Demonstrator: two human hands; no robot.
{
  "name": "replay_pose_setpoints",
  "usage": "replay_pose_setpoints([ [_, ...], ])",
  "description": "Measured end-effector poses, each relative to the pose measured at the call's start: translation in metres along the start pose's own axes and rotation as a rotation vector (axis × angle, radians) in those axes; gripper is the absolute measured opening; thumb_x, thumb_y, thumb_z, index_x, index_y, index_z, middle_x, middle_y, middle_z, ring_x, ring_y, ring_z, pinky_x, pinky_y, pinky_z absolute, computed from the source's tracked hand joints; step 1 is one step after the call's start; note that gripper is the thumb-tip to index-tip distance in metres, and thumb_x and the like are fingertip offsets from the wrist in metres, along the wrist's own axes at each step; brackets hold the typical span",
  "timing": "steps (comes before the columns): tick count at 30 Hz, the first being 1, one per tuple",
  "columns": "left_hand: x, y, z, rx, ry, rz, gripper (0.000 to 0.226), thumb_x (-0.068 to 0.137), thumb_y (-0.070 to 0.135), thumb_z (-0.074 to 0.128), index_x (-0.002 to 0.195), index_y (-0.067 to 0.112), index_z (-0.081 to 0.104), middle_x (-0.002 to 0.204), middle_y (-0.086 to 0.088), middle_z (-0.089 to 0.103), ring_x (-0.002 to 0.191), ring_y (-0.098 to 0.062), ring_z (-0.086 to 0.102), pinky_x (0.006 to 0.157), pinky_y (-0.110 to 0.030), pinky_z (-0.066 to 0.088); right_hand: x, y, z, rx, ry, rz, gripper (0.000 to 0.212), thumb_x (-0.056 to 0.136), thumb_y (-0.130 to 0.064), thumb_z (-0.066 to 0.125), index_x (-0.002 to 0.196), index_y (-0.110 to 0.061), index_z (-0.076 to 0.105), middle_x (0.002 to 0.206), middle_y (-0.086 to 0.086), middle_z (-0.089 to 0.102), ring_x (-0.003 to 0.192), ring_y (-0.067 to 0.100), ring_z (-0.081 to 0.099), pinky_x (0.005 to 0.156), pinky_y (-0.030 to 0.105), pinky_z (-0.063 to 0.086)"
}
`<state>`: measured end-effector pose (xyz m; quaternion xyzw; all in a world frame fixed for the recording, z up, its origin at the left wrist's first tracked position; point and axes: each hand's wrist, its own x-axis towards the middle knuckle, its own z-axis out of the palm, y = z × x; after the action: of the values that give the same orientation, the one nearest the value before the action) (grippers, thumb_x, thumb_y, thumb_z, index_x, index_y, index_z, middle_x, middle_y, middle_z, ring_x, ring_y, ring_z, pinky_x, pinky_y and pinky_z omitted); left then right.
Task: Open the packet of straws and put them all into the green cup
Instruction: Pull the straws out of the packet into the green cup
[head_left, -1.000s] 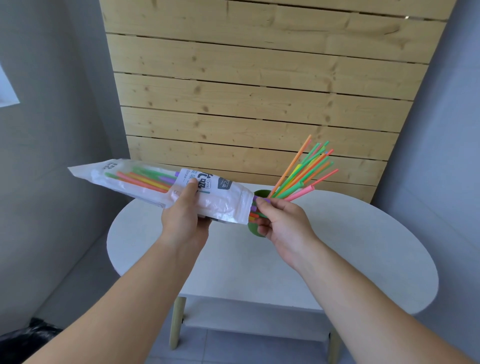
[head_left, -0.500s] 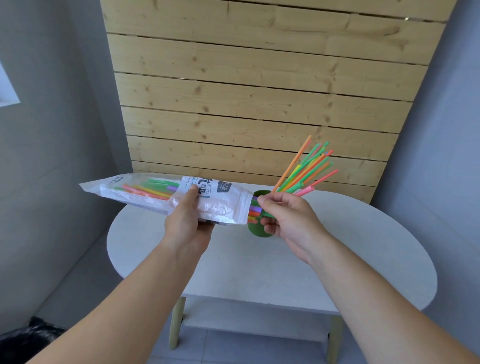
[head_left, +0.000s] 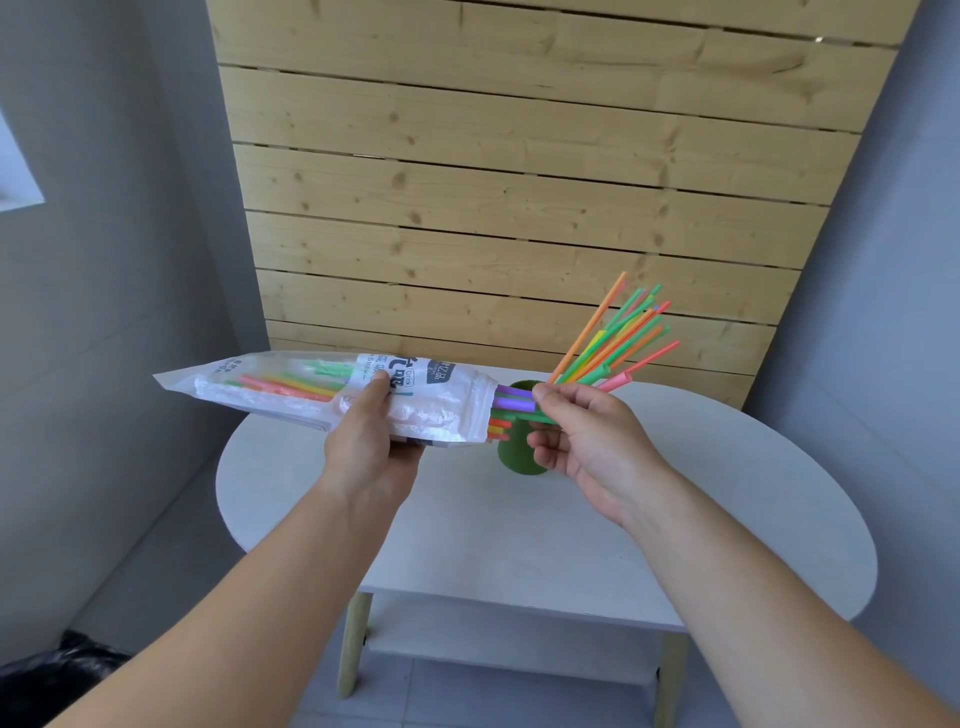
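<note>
Head view: I think the right hand (head_left: 587, 436) should pull the straw ends (head_left: 511, 402) straight along the packet (head_left: 322, 395), then tip them into the green cup (head_left: 519, 457), at 3 o'clock from the packet, on the counter (head_left: 727, 493). Its grip pinches those ends at the open mouth. The left hand (head_left: 371, 447) has its grip curled around the packet's middle. Other straws (head_left: 618, 338) stand in the cup.

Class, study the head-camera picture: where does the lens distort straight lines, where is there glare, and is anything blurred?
Head view: the wide lens slants the side edges of the wooden panel and enlarges the forearms near the bottom; head view: pale sheen on the packet by the left hand; head view: soft, even light, straws in the green cup sharp.
</note>
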<state>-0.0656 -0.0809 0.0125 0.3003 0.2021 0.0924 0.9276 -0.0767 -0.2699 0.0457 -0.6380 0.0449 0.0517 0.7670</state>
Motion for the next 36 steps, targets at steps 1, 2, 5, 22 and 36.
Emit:
replay_pose_setpoints([
  [1,0.000,-0.001,0.000,0.004,0.001,0.000,0.031,0.096,0.014,0.072,0.127,0.011,0.063,0.114,-0.008,0.079,0.095,-0.021,0.080,0.078,-0.040,0.066,-0.001,0.000,0.002,0.021,-0.009,0.016,0.010,0.096,-0.018,0.065,0.095,-0.009,0.063,0.080,0.012,0.061,0.052,0.014,0.057,0.046,0.023,0.051],
  [2,0.000,-0.001,0.000,0.007,0.000,0.001,0.032,0.096,0.014,0.072,0.127,0.011,0.063,0.114,-0.008,0.079,0.094,-0.021,0.080,0.075,-0.039,0.066,-0.002,-0.001,0.003,0.052,-0.016,0.036,0.013,0.096,-0.022,0.065,0.095,-0.009,0.063,0.078,0.011,0.061,0.051,0.014,0.056,0.045,0.023,0.050],
  [5,0.000,-0.001,0.000,0.017,0.003,0.011,0.032,0.096,0.013,0.072,0.127,0.011,0.063,0.113,-0.008,0.079,0.092,-0.022,0.080,0.072,-0.039,0.066,-0.003,-0.003,0.007,0.111,-0.035,0.068,0.019,0.092,-0.029,0.070,0.093,-0.010,0.065,0.071,0.008,0.062,0.052,0.014,0.055,0.046,0.022,0.050],
  [22,-0.004,-0.003,0.004,-0.011,-0.022,-0.012,0.031,0.097,0.015,0.071,0.128,0.011,0.064,0.114,-0.009,0.080,0.098,-0.024,0.079,0.080,-0.040,0.065,-0.002,0.010,0.020,0.609,0.098,0.088,0.013,0.085,-0.012,0.075,0.091,-0.013,0.064,0.072,0.002,0.064,0.057,0.009,0.055,0.051,0.016,0.050],
  [36,-0.012,-0.001,0.007,-0.055,-0.020,-0.043,0.010,0.100,0.015,0.068,0.110,0.015,0.066,0.100,-0.003,0.081,0.077,-0.017,0.080,0.062,-0.032,0.064,0.002,0.010,0.017,0.534,0.190,-0.037,0.007,0.089,-0.006,0.071,0.086,-0.010,0.066,0.068,-0.001,0.064,0.060,0.008,0.058,0.056,0.018,0.053],
])
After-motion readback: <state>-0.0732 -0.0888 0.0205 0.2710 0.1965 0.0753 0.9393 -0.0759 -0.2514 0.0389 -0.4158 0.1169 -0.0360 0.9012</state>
